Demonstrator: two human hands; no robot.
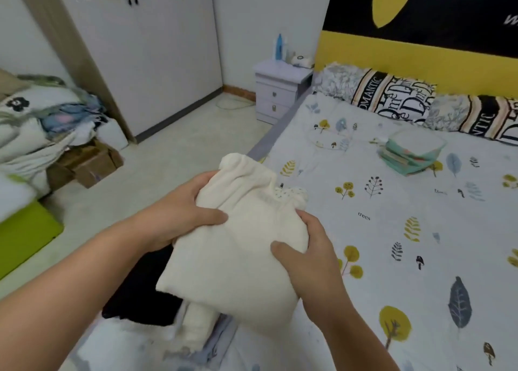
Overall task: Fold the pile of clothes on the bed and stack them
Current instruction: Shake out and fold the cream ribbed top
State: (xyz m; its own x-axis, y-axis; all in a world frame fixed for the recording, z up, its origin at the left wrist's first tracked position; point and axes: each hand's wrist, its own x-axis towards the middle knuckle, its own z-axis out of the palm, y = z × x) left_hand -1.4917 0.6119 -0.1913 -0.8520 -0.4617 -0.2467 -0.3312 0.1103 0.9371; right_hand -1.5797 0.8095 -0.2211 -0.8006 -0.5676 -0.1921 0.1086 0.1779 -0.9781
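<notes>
A folded cream knitted garment (238, 244) is held up in the air over the near left corner of the bed (392, 230). My left hand (182, 213) grips its left edge with the thumb on top. My right hand (305, 253) grips its right edge. Under the garment lie a black piece of clothing (145, 295) and more pale clothes (196, 326) at the bed's corner. A small stack of folded clothes (409, 152), teal and white, sits further up the bed near the pillows.
Two patterned pillows (392, 96) lean on the yellow and black headboard (420, 43). A white nightstand (280, 90) with a blue bottle stands beside the bed. Left are a wardrobe (145, 54), heaped bedding (36, 124) on cardboard boxes and a green object (22, 236).
</notes>
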